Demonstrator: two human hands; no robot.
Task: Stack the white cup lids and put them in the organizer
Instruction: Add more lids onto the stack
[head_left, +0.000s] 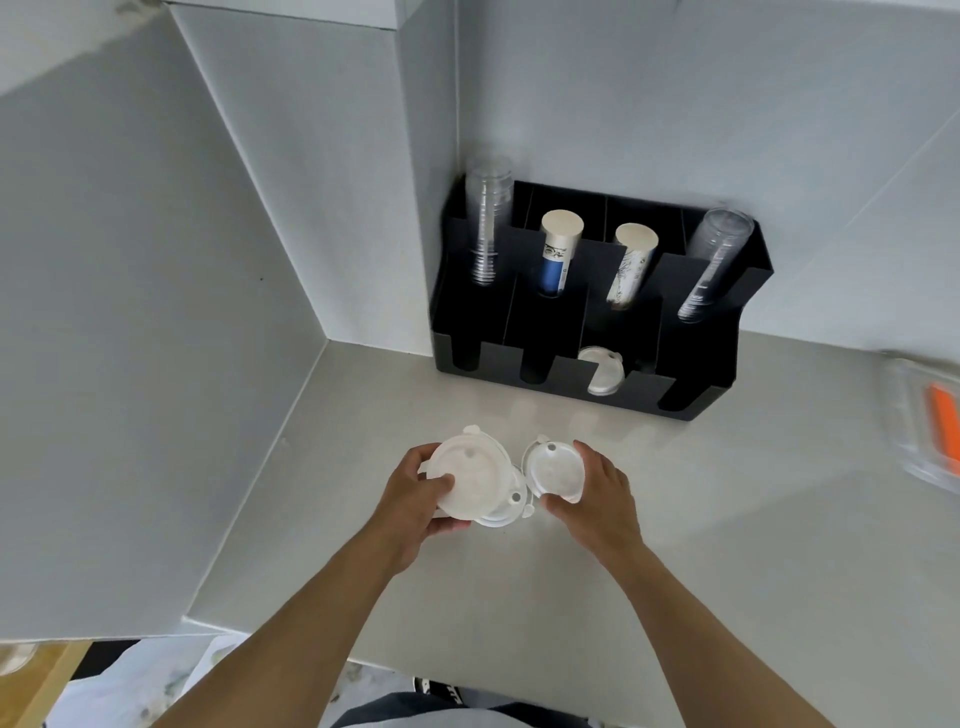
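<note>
My left hand (415, 499) grips a small stack of white cup lids (475, 480) just above the grey counter. Right beside it, my right hand (597, 499) holds a single white lid (556, 470), tilted and almost touching the stack. Further back, against the wall, stands the black organizer (571, 389). One white lid (602, 370) stands on edge in its third front slot from the left.
The organizer's back slots hold two stacks of clear cups (485, 223) and two stacks of paper cups (558, 249). A clear plastic box with an orange item (930, 421) lies at the right edge. A white wall panel (130, 364) borders the counter on the left.
</note>
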